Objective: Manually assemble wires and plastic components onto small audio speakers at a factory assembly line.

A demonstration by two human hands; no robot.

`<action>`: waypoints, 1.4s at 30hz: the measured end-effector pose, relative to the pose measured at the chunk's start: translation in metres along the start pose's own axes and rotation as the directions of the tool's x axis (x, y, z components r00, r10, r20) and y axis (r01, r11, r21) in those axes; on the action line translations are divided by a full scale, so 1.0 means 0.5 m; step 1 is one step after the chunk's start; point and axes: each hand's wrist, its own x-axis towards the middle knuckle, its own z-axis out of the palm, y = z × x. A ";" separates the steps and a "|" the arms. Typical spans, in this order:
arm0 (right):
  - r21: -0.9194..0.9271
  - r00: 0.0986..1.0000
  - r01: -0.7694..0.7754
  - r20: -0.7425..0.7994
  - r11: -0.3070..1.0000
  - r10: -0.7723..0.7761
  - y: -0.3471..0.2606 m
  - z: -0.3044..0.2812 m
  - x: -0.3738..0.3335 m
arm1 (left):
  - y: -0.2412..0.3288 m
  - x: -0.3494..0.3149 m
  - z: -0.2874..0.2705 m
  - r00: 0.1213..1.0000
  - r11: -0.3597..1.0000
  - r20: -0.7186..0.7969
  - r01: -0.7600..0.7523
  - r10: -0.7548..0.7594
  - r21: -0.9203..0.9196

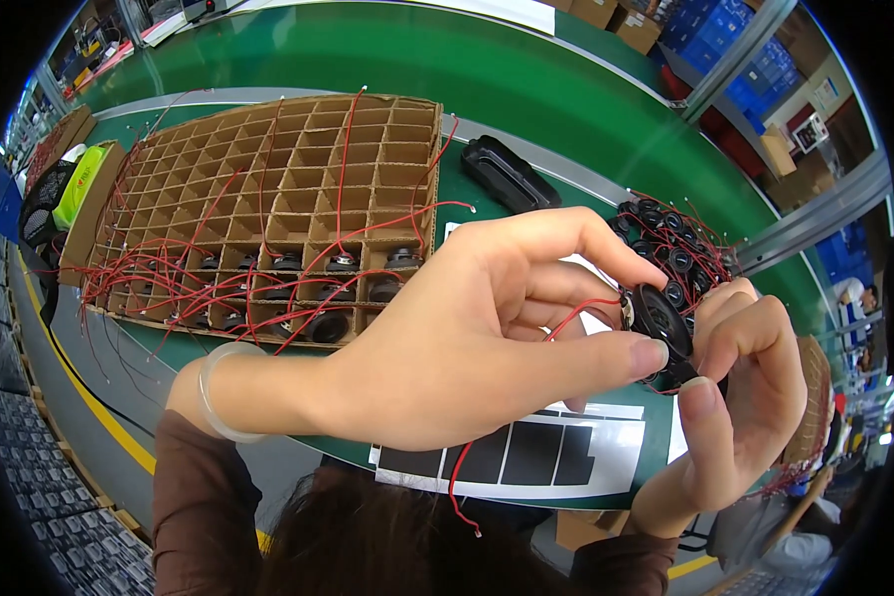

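Note:
My left hand (pixel 447 348) pinches a small round black speaker (pixel 661 320) between thumb and fingertips, its face turned to the right. The speaker's red wire (pixel 578 313) runs back under my palm, and a red lead with a small plug hangs below the hand. Against the speaker's lower right edge, my right hand (pixel 750 387) is closed, thumb bent toward the fingers, at a small black piece (pixel 682 373). Whether that piece is part of the speaker I cannot tell. Below my hands lies a white sheet (pixel 616 462) with black rectangular patches, partly covered by my left hand.
A cardboard divider box (pixel 298 169) stands at left, its near cells holding several speakers with tangled red wires. Beyond my hands sits a black plastic tray (pixel 510 174). More wired speakers (pixel 670 238) are heaped at right, near a metal post (pixel 815 214). A green belt (pixel 368 55) runs behind.

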 end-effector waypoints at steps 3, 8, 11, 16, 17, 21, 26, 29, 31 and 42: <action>-0.004 0.999 0.036 0.017 0.999 -0.036 0.002 -0.003 -0.001 | 0.000 0.002 -0.001 1.000 1.000 -0.020 0.007 -0.008 -0.019; 0.010 0.998 0.060 0.025 0.998 -0.060 0.003 -0.005 0.000 | 0.001 0.002 -0.002 1.000 1.000 -0.020 0.003 -0.003 0.000; 0.006 1.000 0.009 -0.013 1.000 -0.008 0.001 0.001 0.000 | 0.002 -0.001 0.000 1.000 0.999 -0.020 0.022 -0.021 0.026; 0.004 1.000 -0.007 0.002 1.000 0.007 0.003 0.000 0.001 | -0.001 0.001 -0.001 1.000 1.000 0.006 0.007 -0.007 0.001; 0.005 1.000 -0.007 0.003 1.000 0.007 0.002 0.000 0.002 | -0.002 0.000 0.000 1.000 1.000 0.003 0.002 -0.002 -0.009; 0.005 0.999 -0.029 -0.017 1.000 0.029 -0.002 0.005 0.002 | -0.001 -0.003 0.002 1.000 1.000 0.004 0.001 -0.001 -0.024; 0.006 0.999 -0.044 -0.022 0.999 0.044 -0.003 0.005 -0.001 | -0.002 -0.003 0.004 1.000 0.999 0.017 0.001 0.000 -0.038; 0.017 0.997 -0.081 -0.018 0.997 0.081 -0.005 0.007 0.000 | -0.002 -0.004 0.002 1.000 1.000 0.014 0.005 -0.004 -0.025; 0.012 0.996 -0.090 -0.017 0.996 0.090 -0.001 0.010 0.002 | -0.002 -0.004 -0.003 1.000 1.000 0.009 0.006 -0.006 -0.010; -0.098 0.983 -0.180 0.008 0.979 0.182 -0.013 -0.001 0.005 | 0.003 -0.002 -0.004 0.999 0.997 -0.016 -0.034 0.035 0.075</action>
